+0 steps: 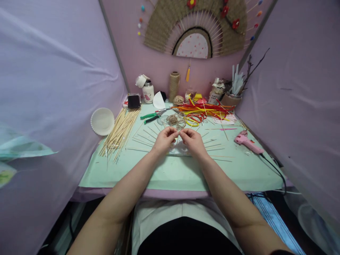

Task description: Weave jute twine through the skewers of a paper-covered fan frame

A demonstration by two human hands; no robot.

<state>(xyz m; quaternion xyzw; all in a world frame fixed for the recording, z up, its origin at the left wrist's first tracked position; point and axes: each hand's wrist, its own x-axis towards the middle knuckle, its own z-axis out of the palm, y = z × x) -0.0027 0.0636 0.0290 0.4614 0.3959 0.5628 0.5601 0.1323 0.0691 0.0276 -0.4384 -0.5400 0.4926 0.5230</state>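
Note:
Near the middle of the table, my left hand [167, 138] and my right hand [191, 139] meet almost tip to tip. Both are closed in a pinch on a thin brown twine [180, 124], whose loose loops lie just beyond the fingertips around a small twine ball [173, 119]. Beneath the hands, thin wooden sticks [145, 141] fan out to both sides from a pale base [183, 149]. My hands and wrists hide much of that base. Green-handled pliers [151, 116] rest behind my left hand.
A heap of bamboo sticks [119, 132] and a white paper plate [102, 121] are at left. Red, orange and yellow pipe cleaners [209, 111] lie behind. A pink glue gun [249, 142] with its cord sits right. A twine spool [174, 86] stands at the back wall.

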